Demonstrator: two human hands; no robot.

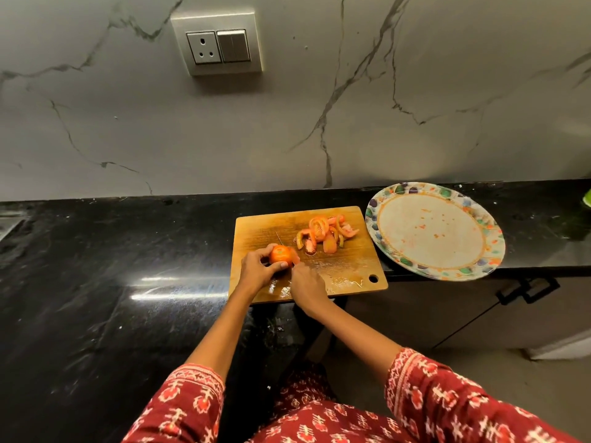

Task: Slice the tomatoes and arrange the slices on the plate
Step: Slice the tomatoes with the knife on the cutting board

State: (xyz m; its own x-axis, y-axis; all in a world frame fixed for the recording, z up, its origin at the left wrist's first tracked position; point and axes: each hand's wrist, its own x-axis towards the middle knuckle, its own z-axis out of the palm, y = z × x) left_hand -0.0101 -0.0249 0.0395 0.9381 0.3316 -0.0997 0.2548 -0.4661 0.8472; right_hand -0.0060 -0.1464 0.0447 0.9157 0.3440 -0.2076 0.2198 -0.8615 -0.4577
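Observation:
On the wooden cutting board (348,270) my left hand (257,268) grips an orange-red tomato (280,253) near the board's left side. My right hand (307,284) is curled round a knife handle hidden inside it; the thin knife blade (279,237) pokes out behind the tomato. A pile of tomato slices (324,233) lies on the far right part of the board. To the right of the board sits the round plate (479,266) with a colourful patterned rim, holding only a few juice specks.
The board and plate lie on a black stone counter (112,282); the plate overhangs its front edge. A marble wall with a socket plate (217,43) rises behind. A cabinet handle (527,290) shows below right. Something green (587,198) sits at the far right edge.

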